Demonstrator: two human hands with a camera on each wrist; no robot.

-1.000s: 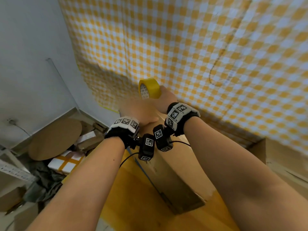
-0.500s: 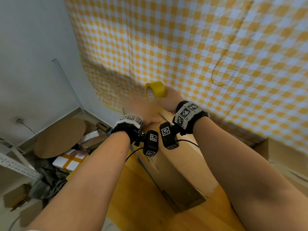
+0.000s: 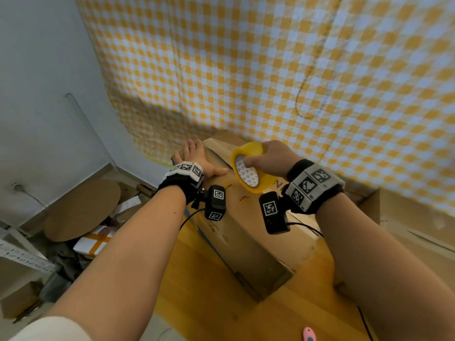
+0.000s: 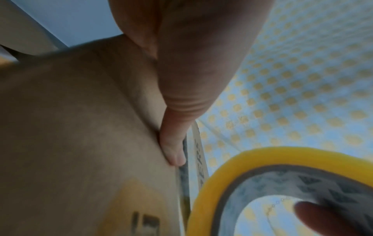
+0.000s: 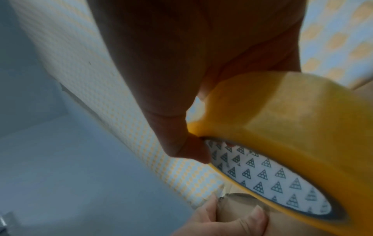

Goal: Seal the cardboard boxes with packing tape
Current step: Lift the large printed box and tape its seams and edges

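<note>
A long cardboard box (image 3: 248, 232) lies on the yellow floor, running away from me. My left hand (image 3: 194, 157) lies flat on its far left top, fingers straight; the left wrist view shows the thumb (image 4: 173, 143) pressed against the cardboard (image 4: 80, 143). My right hand (image 3: 267, 158) grips a yellow tape roll (image 3: 247, 150) just above the box top, to the right of the left hand, with a finger inside the printed white core (image 5: 262, 174). In the right wrist view the roll (image 5: 282, 119) hangs over the left hand's fingers (image 5: 232, 222).
A yellow checked cloth (image 3: 270, 70) hangs close behind the box. Another cardboard box (image 3: 406, 217) stands at the right. Down to the left lie a round cardboard disc (image 3: 83, 207), a white taped parcel (image 3: 91, 243) and a metal shelf (image 3: 22, 254). A pink object (image 3: 309, 337) lies at the bottom edge.
The hands, close together at the box's far end before, have parted: the right hand drew the tape roll back toward me and the left hand now lies flat on the far left top.
</note>
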